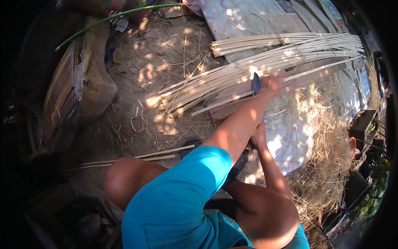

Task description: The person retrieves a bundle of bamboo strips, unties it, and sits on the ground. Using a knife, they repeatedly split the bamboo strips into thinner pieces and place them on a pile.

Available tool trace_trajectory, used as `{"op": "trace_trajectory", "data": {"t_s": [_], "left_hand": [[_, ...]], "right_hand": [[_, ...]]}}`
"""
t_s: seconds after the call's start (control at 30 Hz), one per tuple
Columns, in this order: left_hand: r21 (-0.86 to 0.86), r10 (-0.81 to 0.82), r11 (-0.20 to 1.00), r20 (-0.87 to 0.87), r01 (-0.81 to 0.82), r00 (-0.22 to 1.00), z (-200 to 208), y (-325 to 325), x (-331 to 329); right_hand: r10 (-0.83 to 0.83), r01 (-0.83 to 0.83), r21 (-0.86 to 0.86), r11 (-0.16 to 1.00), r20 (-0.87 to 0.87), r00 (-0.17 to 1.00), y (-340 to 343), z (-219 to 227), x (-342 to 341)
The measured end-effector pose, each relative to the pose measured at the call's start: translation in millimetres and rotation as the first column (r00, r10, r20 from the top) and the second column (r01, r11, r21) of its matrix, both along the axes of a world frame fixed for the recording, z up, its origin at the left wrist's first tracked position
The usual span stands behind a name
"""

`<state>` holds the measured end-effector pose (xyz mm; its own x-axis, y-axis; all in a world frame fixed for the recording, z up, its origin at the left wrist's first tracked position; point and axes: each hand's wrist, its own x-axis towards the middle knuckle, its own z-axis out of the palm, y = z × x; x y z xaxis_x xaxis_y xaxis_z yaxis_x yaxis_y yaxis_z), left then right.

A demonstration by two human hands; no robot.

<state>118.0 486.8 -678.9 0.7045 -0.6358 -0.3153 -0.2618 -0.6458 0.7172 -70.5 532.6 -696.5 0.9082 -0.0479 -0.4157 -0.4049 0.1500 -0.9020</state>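
My left hand (272, 83) reaches forward over the strips, its fingers closed on a long, thin pale strip (319, 72) that looks like split bamboo. Just left of that hand a knife's dark blade (256, 83) points away from me; my left forearm covers the handle. My right hand (259, 133) is closed below the same forearm, in line with the blade and partly hidden, apparently around the knife's handle. Beneath the strip lies a flat brown board (224, 108). Directly beyond is a wide spread of pale strips (232, 74).
A tied bundle of strips (248, 42) lies farther back on a pale sheet (232, 20). Fine shavings (321, 166) pile up at right. A worn wooden piece (89, 83) stands at left, near a green stem (112, 17). Loose strips (137, 159) lie beside my left knee.
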Motion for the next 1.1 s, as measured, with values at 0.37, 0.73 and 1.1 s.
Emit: {"op": "trace_trajectory", "data": {"t_s": [0.37,0.73,1.1], "left_hand": [[-0.066,0.084,0.994,0.016,-0.083,0.996,-35,-4,13],[0.077,-0.099,0.993,0.078,0.093,0.992,-20,-13,9],[0.430,-0.545,0.830,0.484,0.356,0.685,10,121,51]], "right_hand": [[0.500,-0.502,-0.010,0.865,-0.078,0.863,21,12,-17],[0.155,-0.147,-0.069,0.987,0.120,0.981,19,22,-20],[-0.148,0.046,-0.434,0.900,-0.205,0.968,-19,-10,-36]]}}
